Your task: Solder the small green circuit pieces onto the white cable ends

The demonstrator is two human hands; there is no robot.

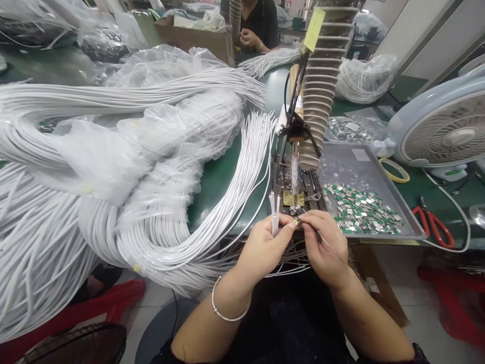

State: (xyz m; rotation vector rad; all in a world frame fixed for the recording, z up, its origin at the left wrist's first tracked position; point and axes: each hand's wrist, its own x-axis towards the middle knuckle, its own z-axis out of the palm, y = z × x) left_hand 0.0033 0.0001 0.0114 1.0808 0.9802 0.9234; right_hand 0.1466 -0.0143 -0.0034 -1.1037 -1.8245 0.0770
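My left hand is closed around a few white cables whose stripped ends stick up between thumb and fingers. At its fingertips a small green circuit board shows, partly hidden by both hands. My right hand is closed in a pinch beside the board, with a thin solder wire running through it. Just beyond the fingertips, a mounted soldering iron points down over a yellow sponge and blobs of solder. I cannot tell whether the iron touches the board.
Bundled white cables cover the left side. On the right are a grey tray of small boards, red-handled scissors, yellow tape and a fan. An extraction hose hangs ahead. Another person sits opposite.
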